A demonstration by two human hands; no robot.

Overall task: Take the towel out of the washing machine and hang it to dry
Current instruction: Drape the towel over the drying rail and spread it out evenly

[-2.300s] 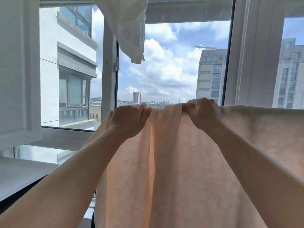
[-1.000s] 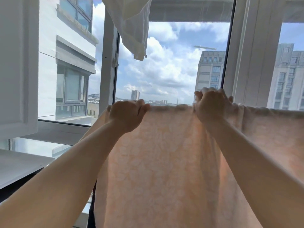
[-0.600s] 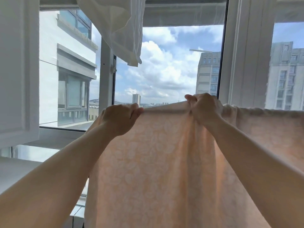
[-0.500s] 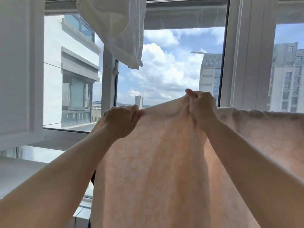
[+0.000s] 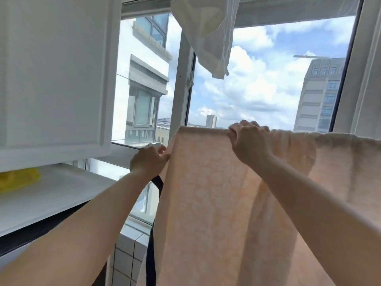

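The towel [image 5: 216, 203], pale peach with a faint lighter pattern, hangs in front of the window [image 5: 268, 89] with its top edge running level from the upper left corner to the right edge of the view; whatever carries that edge is hidden under the fabric. The cloth falls in long vertical folds to the bottom of the picture. The left hand [image 5: 149, 159] is at the towel's left side edge, a little below the top corner, with fingers curled and thumb closed on the hem in a pinch. The right hand [image 5: 248, 141] sits on the top edge, right of the left corner, with its fingers curled over the edge and gripping the fabric; the cloth bunches into gathers just to its right. Both forearms reach up from the bottom of the view. A white garment [image 5: 208, 34] hangs from above, in front of the upper window frame. A white cabinet door [image 5: 55, 79] stands at the left above a white shelf [image 5: 51, 193], and a yellow item [image 5: 18, 179] lies on that shelf, partly hidden. A dark strap [image 5: 157, 184] hangs just beside the towel's left edge, below the left hand. White tiles [image 5: 127, 256] cover the wall under the sill.
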